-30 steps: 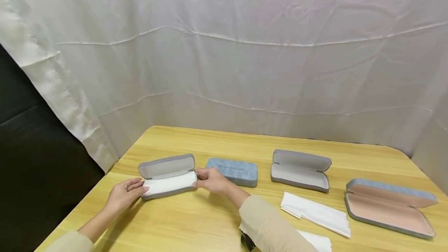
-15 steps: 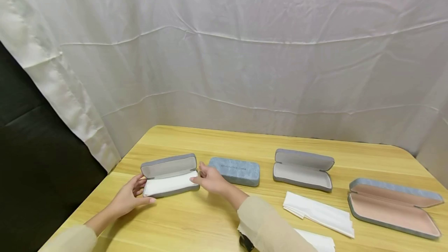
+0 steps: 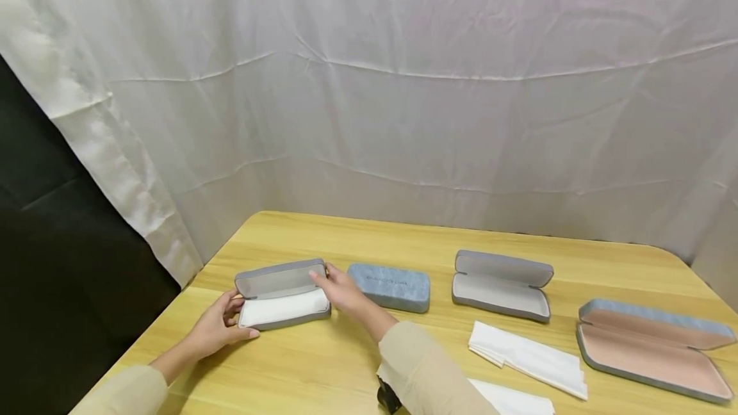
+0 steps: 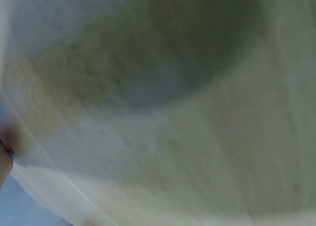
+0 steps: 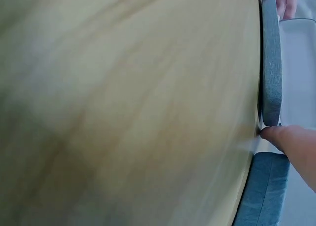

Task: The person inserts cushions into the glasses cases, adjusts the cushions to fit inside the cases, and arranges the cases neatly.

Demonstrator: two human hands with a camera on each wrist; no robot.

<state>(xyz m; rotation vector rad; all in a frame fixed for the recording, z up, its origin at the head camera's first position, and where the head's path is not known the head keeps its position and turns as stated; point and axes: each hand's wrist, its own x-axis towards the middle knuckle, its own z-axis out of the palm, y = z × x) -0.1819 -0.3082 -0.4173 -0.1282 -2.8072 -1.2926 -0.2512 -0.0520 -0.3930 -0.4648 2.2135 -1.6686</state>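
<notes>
A grey glasses case stands open at the left of the table, its lid tipped back. A folded white cloth lies inside its base. My left hand grips the case's left end, thumb at the front corner and fingers curled at the side. With my right hand I hold the lid's right edge, thumb against its inner face and fingers behind it. Past that hand is a closed blue glasses case. The left wrist view shows mostly blurred tabletop, with a bit of a finger at its left edge.
Another open grey case stands at the back right. At the far right is an open blue case with pink lining. Two folded white cloths lie near the right sleeve, one partly hidden by it. A white curtain hangs behind the table.
My left thumb has moved off the cloth to the case's front corner. My right thumb has left the cloth and risen to the inside of the lid's right edge.
</notes>
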